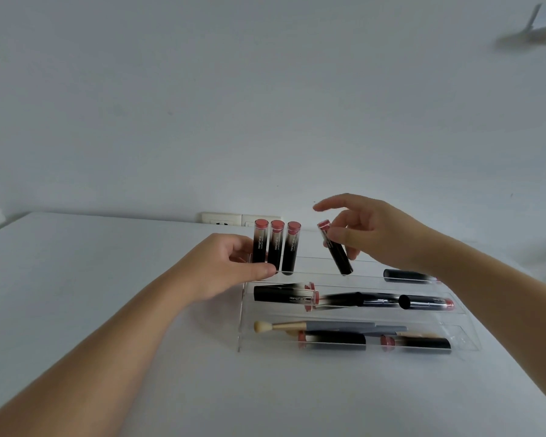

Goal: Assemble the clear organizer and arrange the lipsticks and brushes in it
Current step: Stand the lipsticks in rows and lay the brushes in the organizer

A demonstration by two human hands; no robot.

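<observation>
Both hands are at the back tier of the clear organizer (464, 340), which stands assembled on the white worktop (108, 263). At the tier's left end, the left hand (224, 266) has its fingers curled round the outermost of three upright lipsticks (276, 246), with the thumb tip near the foot of the row. Further right, the right hand (369, 231) pinches a fourth lipstick (334, 247) near its upper end, forefinger lifted clear.

That lipstick's long axis is tilted: pink cap up and leaning left, black base down and to the right, at or just above the back tier's front lip. The open place beside the third upright tube lies just left of it, so the right hand is plainly the nearer one; the coming move looks to be swinging the base left and bringing the tube upright beside the row.

Outward from there, more lipsticks lie flat along the lower tiers, and a brush (297, 326) with a pale tip lies lengthwise in the front one.

"Hong Fang" can be read in white on the upright tubes and on one flat lipstick (284, 294) in the middle tier; the smaller print beneath is too fine to read.
</observation>
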